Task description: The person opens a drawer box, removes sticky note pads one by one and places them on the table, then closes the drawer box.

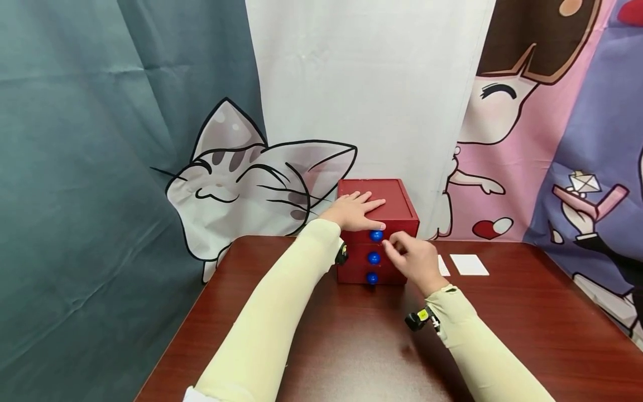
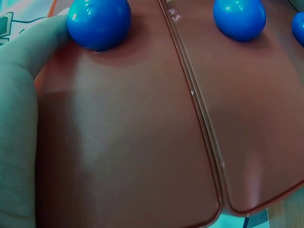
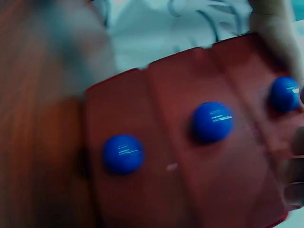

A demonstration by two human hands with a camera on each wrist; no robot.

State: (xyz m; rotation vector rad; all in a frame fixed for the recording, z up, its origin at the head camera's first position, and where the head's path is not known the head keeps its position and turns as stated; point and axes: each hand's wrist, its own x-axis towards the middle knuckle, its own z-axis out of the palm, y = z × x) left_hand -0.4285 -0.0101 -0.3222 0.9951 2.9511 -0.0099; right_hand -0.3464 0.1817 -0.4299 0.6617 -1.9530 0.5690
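A red box of three drawers (image 1: 389, 195), each with a round blue knob, stands at the table's far side. My left hand (image 1: 354, 213) rests on its top with fingers spread and the thumb along the front upper edge, close to the top knob (image 1: 376, 235). Beside the front, just right of the knobs, is my right hand (image 1: 417, 259), its fingers loosely curled around nothing. In the right wrist view its fingers (image 3: 294, 173) show at the right edge, near the top knob. The middle knob (image 1: 374, 257) and bottom knob (image 1: 372, 278) are untouched. All drawers look closed.
Two white cards lie on the brown table (image 1: 341, 346) to the right of the box; the left card is partly hidden by my right hand, the other card (image 1: 469, 264) shows whole. Behind the table hangs a printed curtain (image 1: 372, 84).
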